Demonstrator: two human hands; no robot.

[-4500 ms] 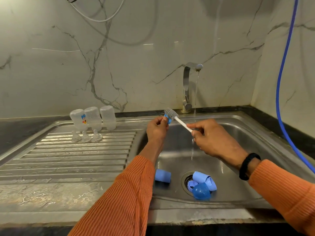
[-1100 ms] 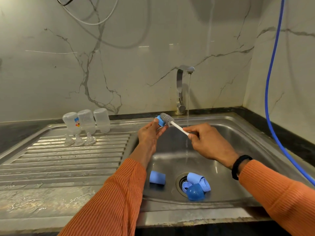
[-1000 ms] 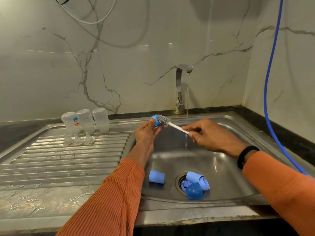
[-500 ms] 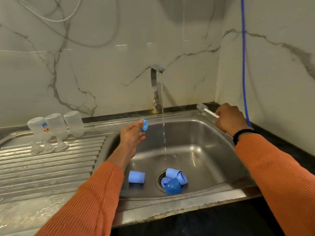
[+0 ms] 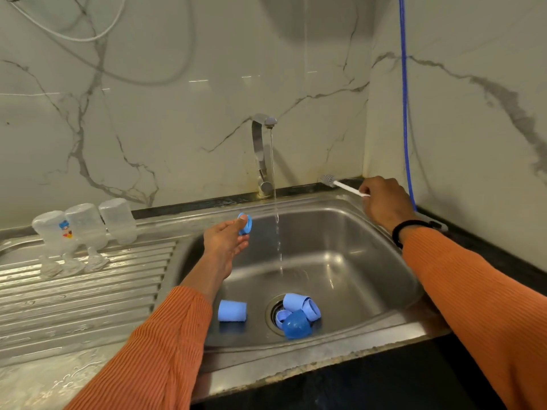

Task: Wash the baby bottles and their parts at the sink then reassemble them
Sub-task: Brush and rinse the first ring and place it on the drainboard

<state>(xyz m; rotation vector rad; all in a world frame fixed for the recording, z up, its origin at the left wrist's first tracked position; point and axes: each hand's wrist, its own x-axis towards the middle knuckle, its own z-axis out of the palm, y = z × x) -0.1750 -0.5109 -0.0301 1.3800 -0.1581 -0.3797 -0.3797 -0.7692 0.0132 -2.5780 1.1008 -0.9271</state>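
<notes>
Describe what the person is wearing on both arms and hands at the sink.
Both arms are covered by long orange sleeves in a ribbed knit, the left sleeve and the right sleeve ending at the wrist. A black band circles the right wrist. The left hand and right hand are bare, with no gloves or rings visible.

The left hand (image 5: 226, 244) pinches a blue ring (image 5: 245, 224) over the sink (image 5: 340, 261), beside the tap's (image 5: 262, 155) running water. The right hand (image 5: 384, 199) holds a brush (image 5: 340, 184) at the sink's back right corner. Blue caps (image 5: 297, 315) lie on the drain; three bottles (image 5: 85, 223) stand inverted on the drainboard (image 5: 74, 297).
</notes>
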